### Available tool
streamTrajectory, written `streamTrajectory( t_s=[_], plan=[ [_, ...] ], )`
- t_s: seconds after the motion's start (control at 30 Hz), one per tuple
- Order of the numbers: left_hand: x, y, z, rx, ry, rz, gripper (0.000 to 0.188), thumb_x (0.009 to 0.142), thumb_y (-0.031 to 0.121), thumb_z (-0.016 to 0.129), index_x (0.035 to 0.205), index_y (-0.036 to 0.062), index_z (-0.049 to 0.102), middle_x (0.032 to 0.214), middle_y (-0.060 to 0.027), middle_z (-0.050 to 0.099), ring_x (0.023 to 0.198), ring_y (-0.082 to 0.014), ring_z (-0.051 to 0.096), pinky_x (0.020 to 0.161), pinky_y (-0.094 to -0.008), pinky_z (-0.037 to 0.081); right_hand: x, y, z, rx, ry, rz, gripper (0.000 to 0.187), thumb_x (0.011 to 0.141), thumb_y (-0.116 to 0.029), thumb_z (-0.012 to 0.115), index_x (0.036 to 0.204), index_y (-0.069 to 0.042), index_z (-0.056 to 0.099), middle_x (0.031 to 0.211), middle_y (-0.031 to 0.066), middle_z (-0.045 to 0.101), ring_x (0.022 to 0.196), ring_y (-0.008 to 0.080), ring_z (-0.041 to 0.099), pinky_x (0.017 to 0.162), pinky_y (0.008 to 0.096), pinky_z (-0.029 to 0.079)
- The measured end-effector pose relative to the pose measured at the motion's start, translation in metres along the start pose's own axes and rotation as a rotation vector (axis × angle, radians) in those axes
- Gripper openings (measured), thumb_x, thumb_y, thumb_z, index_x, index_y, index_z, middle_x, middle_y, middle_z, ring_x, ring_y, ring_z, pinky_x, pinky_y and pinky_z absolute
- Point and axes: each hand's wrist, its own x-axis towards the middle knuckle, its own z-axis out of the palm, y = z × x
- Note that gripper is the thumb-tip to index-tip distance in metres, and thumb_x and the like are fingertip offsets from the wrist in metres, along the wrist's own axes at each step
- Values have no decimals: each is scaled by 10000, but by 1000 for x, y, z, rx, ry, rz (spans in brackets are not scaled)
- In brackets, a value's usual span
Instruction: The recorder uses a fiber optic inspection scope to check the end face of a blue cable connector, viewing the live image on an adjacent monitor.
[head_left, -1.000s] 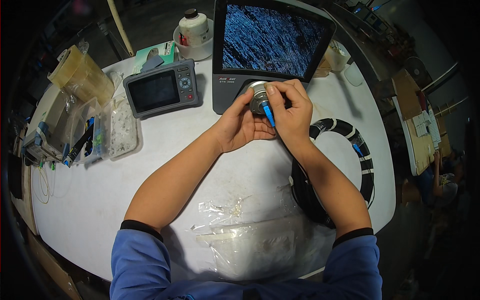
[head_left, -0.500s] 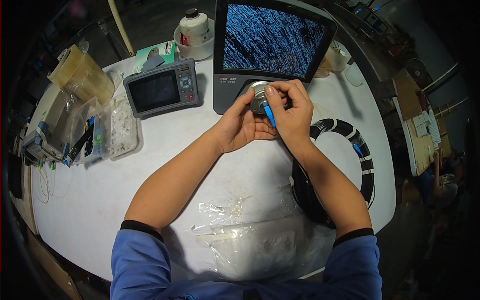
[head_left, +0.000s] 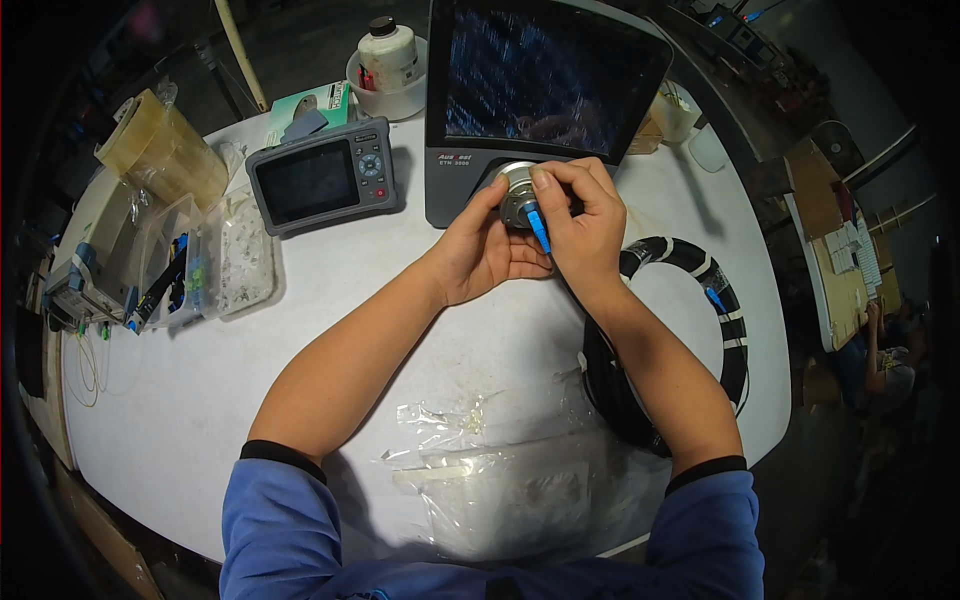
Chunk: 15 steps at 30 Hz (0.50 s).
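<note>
A round metal port (head_left: 516, 181) sits on the front of a dark grey fiber inspection microscope (head_left: 440, 205) with a large screen (head_left: 540, 75). A blue fiber-optic connector (head_left: 538, 229) is in the port, its tail slanting down toward me. My left hand (head_left: 468, 258) has its thumb against the port's left rim, the other fingers curled below. With thumb and fingers, my right hand (head_left: 588, 225) grips the port's right side, close beside the connector. Under my right forearm lies a coil of black cable (head_left: 738, 350) with white ties and another blue connector (head_left: 716, 300).
A handheld tester (head_left: 325, 180) stands left of the microscope. Farther left are a clear bin (head_left: 170, 270) of parts and a big tape roll (head_left: 165, 150). A white bottle (head_left: 388, 55) stands in a bowl behind. Clear plastic bags (head_left: 500, 490) lie near me.
The bright blue streaked picture on the screen has faded to a dark, faint one. My hands stay nearly in place; the blue connector has shifted very slightly.
</note>
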Motion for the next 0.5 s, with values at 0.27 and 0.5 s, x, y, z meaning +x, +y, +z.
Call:
streamTrajectory(
  t_s=[0.27, 0.5],
  plan=[
    [0, 0, 1, -6, -6, -1, 796, 1030, 764, 407, 1317, 40, 573, 1059, -160, 704, 967, -262, 749, 931, -439, 634, -1, 1, 1, -5, 4, -2, 138, 982, -132, 761, 1011, 2, 780, 897, 25, 613, 722, 79, 519, 635, 244, 447],
    [1, 2, 2, 18, 3, -20, 818, 1024, 785, 390, 1304, 43, 589, 1054, -164, 705, 971, -276, 757, 932, -442, 633, 0, -2, 1, 11, 12, -1, 148, 993, -142, 752, 986, 6, 757, 910, 31, 624, 718, 71, 537, 635, 238, 460]
  ],
)
